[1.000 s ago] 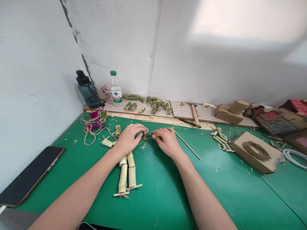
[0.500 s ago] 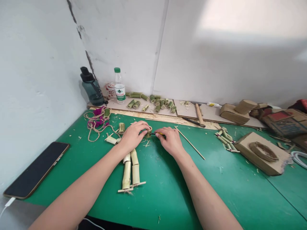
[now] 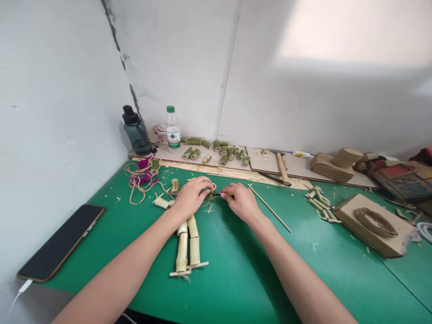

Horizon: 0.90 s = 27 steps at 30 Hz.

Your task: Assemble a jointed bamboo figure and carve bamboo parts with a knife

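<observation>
Two hands meet mid-mat over one small bamboo ring [image 3: 212, 189]. L hand [image 3: 191, 196] is curled round the ring, fingers closed on it, pinning it to the green mat [image 3: 236, 270]. R hand [image 3: 241, 200] sits just right of the ring, fingers closed on a yellow-handled tool [image 3: 225, 194] w/ its dark tip at the ring's side. Bamboo legs [image 3: 187, 245] lie just below the L wrist.

Green table mat [image 3: 236, 279]; black phone [image 3: 62, 243]; purple cord [image 3: 141, 173]; green-capped bottle [image 3: 173, 130]; pale-green bamboo pieces [image 3: 187, 245].
</observation>
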Available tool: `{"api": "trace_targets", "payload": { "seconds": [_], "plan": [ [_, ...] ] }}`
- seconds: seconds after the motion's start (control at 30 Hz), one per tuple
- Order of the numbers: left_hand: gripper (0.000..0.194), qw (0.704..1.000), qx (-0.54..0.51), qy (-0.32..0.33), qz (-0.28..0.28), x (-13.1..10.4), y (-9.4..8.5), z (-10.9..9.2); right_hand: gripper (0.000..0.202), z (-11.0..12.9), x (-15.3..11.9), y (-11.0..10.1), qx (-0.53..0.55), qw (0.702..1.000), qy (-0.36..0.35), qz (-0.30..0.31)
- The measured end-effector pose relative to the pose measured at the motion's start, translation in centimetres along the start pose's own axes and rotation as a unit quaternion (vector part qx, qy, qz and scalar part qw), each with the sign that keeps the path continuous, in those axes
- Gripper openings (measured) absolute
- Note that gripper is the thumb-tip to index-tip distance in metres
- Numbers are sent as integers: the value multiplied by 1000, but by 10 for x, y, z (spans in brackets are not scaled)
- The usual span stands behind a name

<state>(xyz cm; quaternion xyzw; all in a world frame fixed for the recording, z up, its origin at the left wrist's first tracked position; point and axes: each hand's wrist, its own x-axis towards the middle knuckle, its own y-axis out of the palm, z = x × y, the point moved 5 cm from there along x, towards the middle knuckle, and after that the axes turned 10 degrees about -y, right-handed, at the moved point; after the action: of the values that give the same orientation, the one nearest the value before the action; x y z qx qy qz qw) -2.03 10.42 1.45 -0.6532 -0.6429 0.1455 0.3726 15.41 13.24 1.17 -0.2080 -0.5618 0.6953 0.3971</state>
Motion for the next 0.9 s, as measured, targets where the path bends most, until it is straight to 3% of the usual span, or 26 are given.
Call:
{"api": "trace_targets", "payload": {
  "seconds": [0.33, 0.67, 0.9],
  "plan": [
    [22, 1000, 0, -3, -11, -3, -2, 0, 23, 5, -9, 10, -58, 998, -28, -25],
    [22, 1000, 1, -1, -14, -2, -2, 0, 27, 4, -15, 4, 16, 996, -44, -82],
    [21, 1000, -15, -18, -12, 1, 0, 4, 24, 11, -9, 13, -42, 997, -33, -50]
  ]
}}
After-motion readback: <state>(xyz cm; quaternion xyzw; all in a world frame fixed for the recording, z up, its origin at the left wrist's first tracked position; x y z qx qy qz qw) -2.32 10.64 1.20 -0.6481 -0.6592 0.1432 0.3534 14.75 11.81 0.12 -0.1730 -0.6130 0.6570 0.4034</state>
